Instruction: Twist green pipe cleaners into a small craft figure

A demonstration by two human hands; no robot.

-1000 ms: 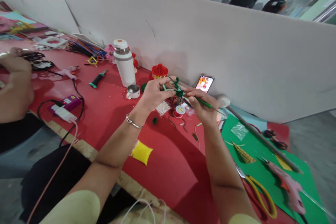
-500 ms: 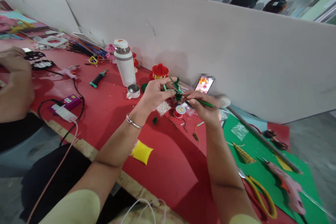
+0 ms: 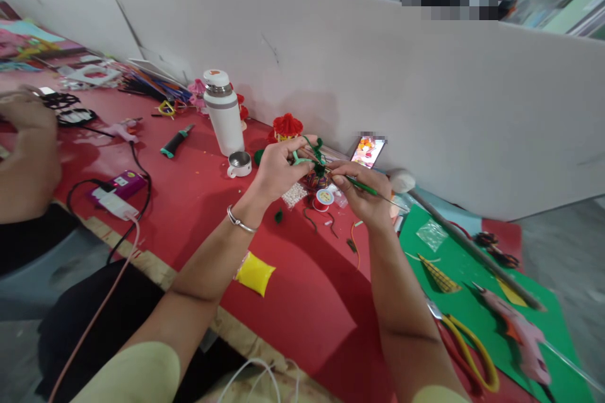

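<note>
My left hand is closed in a pinch on a small dark green crochet piece, with a lighter green strand running by its fingers. Between the fingers of my right hand lies a slim crochet hook with a green handle. Its tip points left into the green piece; my fingers partly hide the contact. Just below both hands are a spool of red thread, white beads and a multicoloured ball of yarn, partly covered.
A white flask and its cup stand left of my hands. A lit phone leans on the partition. Scissors and a pink glue gun lie right; a yellow packet lies nearer. Another person's arm rests far left.
My right hand has turned and shifted slightly left with the hook, whose thin back end now shows beyond the hand. My left hand keeps its hold almost unmoved.
</note>
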